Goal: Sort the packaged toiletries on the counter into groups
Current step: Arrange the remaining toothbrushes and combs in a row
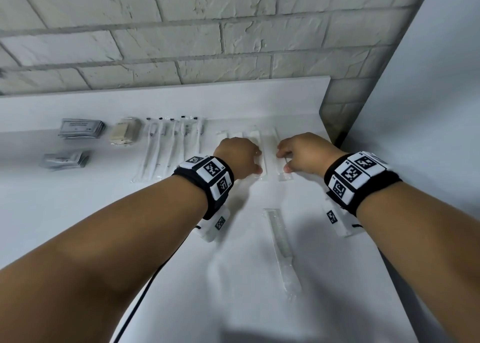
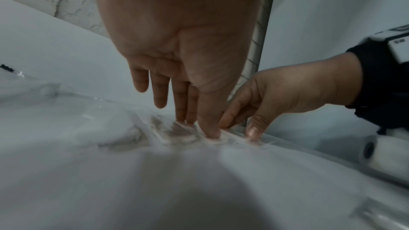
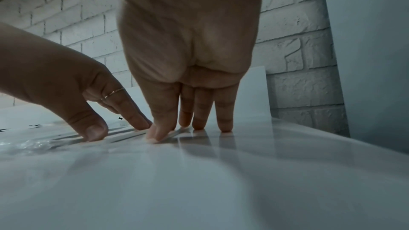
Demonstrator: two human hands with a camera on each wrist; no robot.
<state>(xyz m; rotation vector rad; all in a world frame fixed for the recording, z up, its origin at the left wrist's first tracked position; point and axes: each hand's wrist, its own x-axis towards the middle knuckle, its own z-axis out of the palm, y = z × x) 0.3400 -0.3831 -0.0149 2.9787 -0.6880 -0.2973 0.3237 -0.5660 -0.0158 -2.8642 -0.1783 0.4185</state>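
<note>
Two hands (image 1: 270, 158) press packets | ring (image 3: 112, 92): right-wrist view only

counter (image 1: 78, 213): white | sachets (image 1: 81, 127) | toothbrushes (image 1: 171, 145) | comb (image 1: 281, 246)

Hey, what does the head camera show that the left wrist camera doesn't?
Only the head view shows the sorted groups along the counter: grey sachets, beige packets, wrapped toothbrushes, plus one wrapped comb lying apart nearer the person. Only the left wrist view shows the left hand's fingertips pressing straight down on clear wrapping. Both show the left hand and right hand on the white packets.
</note>
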